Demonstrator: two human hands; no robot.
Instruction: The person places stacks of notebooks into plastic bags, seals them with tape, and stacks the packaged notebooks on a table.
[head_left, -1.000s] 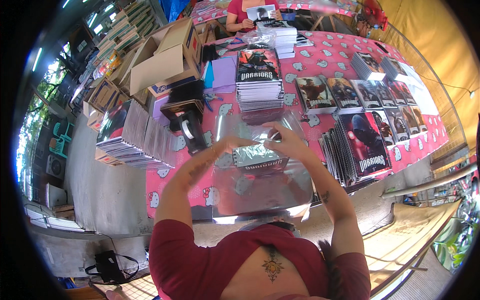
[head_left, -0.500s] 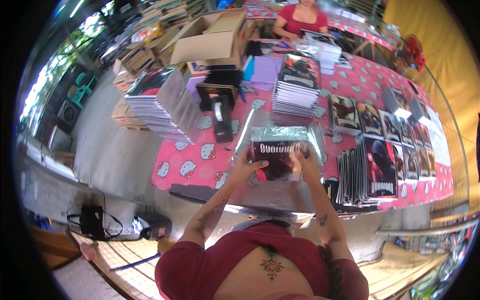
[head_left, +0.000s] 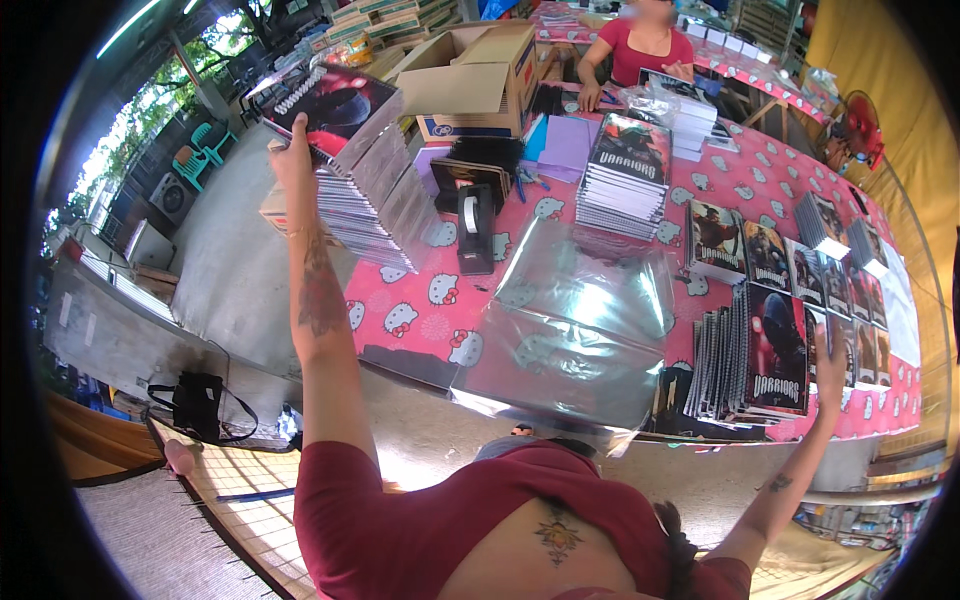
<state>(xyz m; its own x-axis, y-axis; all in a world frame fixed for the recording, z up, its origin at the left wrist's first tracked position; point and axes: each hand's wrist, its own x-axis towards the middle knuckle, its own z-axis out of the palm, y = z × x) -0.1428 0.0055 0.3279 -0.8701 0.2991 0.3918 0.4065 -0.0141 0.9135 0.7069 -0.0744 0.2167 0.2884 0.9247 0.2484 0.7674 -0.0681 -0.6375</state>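
Note:
At the far left, my left hand (head_left: 293, 160) grips the near corner of a plastic-wrapped notebook pack (head_left: 350, 112), its thumb over the dark red-and-black cover. That pack rests on top of a tall stack of wrapped notebooks (head_left: 375, 210). My right hand (head_left: 830, 362) is at the right, fingers stretched out, beside a spiral notebook (head_left: 778, 345) with a hooded figure on its cover. More spiral-bound notebooks (head_left: 712, 360) are packed against that one's left side. Between my arms, a clear plastic sheet (head_left: 580, 310) lies on the pink patterned tablecloth (head_left: 440, 290).
A black tape dispenser (head_left: 476, 230) stands right of the wrapped stack. Behind are an open cardboard box (head_left: 470, 90) and purple sheets (head_left: 568, 145). A tall notebook pile (head_left: 625, 170) stands at the back middle; small booklets (head_left: 765, 250) lie in rows at right. A co-worker (head_left: 645, 50) sits across.
My left hand has gone from the table's middle to the left stack, with the wrapped pack on top. My right hand has let go and moved right to the spiral notebooks. The view has shifted.

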